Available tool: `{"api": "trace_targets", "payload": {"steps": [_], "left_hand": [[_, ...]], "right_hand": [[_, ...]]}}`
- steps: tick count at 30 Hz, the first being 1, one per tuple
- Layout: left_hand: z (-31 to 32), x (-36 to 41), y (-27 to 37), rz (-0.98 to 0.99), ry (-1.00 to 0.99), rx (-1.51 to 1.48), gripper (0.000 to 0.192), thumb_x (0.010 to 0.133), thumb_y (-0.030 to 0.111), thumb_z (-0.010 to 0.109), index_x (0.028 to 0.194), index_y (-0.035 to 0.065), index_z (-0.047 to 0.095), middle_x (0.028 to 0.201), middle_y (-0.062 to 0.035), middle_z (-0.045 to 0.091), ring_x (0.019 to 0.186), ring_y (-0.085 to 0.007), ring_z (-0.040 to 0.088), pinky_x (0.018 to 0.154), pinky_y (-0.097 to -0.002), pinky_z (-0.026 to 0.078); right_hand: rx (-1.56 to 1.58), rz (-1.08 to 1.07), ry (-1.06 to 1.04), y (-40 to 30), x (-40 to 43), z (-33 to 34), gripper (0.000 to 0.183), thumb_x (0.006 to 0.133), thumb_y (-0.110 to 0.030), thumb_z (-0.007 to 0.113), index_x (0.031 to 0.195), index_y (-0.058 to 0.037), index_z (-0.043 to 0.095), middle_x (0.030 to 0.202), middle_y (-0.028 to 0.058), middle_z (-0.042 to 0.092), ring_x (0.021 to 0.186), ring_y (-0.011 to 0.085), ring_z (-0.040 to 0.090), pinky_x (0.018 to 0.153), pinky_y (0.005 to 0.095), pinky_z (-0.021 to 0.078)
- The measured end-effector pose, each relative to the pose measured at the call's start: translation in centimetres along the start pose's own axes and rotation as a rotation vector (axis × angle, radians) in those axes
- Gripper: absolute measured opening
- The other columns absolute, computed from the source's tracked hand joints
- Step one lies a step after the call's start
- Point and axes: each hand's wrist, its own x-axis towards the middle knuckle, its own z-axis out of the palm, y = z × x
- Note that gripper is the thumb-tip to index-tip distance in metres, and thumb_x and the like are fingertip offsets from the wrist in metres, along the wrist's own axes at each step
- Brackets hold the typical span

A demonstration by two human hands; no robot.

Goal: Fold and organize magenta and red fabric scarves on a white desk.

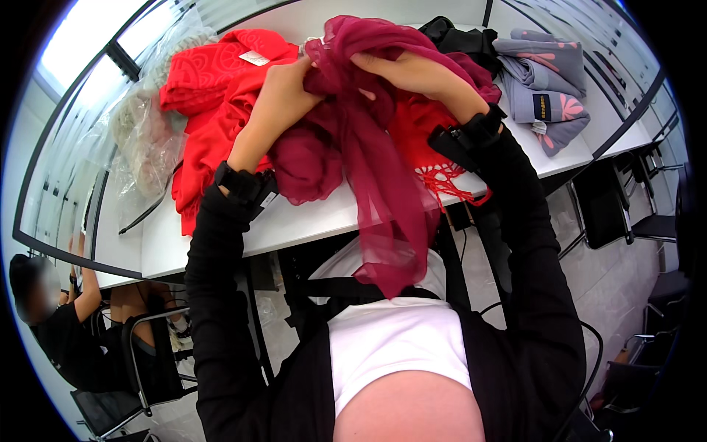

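A sheer maroon scarf [375, 160] is gathered between my hands above the white desk, one long end hanging past the front edge towards my lap. Fingers of my left hand [287, 91] pinch its bunched part. My right hand [411, 74] grips a fold to the right, thumb on top, with more cloth draped over the knuckles. Under and left of the scarf lies a red patterned shawl [221, 83] with a white tag. Red fabric with a knotted fringe [442, 177] shows below my right wrist.
Clear plastic bags with pale knitted items [146, 132] lie at left. Black fabric [461, 41] and folded grey scarves with pink flowers [544, 83] are at right. Glass partitions border the white desk [309, 226]. A person [61, 326] sits at far left; chairs [599, 204] stand at right.
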Motion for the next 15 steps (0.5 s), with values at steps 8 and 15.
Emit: {"api": "trace_targets", "payload": {"steps": [8,15], "left_hand": [[0.1,0.0,0.8,-0.227,0.032,0.236,0.030,0.061,0.007,0.058,0.089,0.0029,0.046,0.065,-0.0195,0.054,0.064,-0.0340,0.054,0.053,-0.0369,0.042],[-1.6,-0.9,0.4,-0.553,-0.264,-1.164,0.041,0.070,0.001,0.054,0.109,0.0017,0.041,0.086,-0.0098,0.054,0.081,-0.0138,0.052,0.072,-0.0241,0.039]], "right_hand": [[0.195,-0.034,-0.103,1.9,-0.4,0.0,0.021,0.081,-0.021,0.047,0.086,-0.0027,0.056,0.053,-0.0017,0.044,0.043,0.0034,0.032,0.039,0.0185,0.0242],[0.575,-0.114,-0.333,3.5,0.4,-0.7,0.022,0.081,-0.009,0.043,0.099,0.0023,0.049,0.091,0.0087,0.055,0.084,0.0129,0.052,0.074,0.0236,0.0411]]}}
